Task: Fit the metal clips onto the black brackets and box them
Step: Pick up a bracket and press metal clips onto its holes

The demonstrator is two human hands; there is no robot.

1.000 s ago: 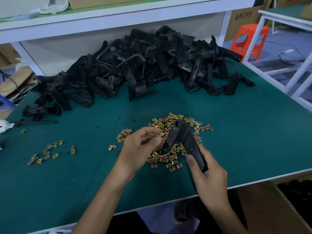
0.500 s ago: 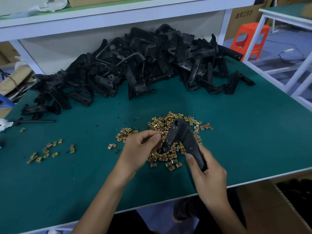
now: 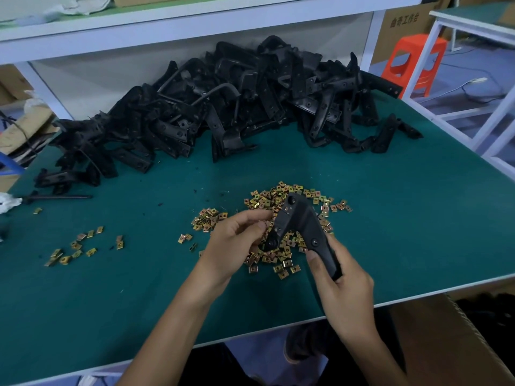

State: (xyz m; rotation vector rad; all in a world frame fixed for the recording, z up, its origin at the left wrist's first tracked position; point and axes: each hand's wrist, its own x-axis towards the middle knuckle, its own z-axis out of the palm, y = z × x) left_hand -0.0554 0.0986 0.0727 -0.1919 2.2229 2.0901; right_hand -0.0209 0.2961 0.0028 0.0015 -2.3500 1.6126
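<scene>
My right hand (image 3: 340,285) grips the black bracket (image 3: 302,218) by its 5 o'clock end, above the clip pile (image 3: 278,257) on the counter (image 3: 390,218). My left hand (image 3: 237,240), at the bracket's 9 o'clock, pinches its fingertips together; I cannot tell what they hold.

At 6 o'clock the right hand (image 3: 342,285) grips a bracket (image 3: 303,221) above the clips (image 3: 281,196) on the table (image 3: 390,218). The left hand (image 3: 234,246), fingers curled, touches its 7 o'clock arm. Bracket heap (image 3: 223,107) at 12, stray clips (image 3: 75,246) at 8, box (image 3: 434,344) at 5.
</scene>
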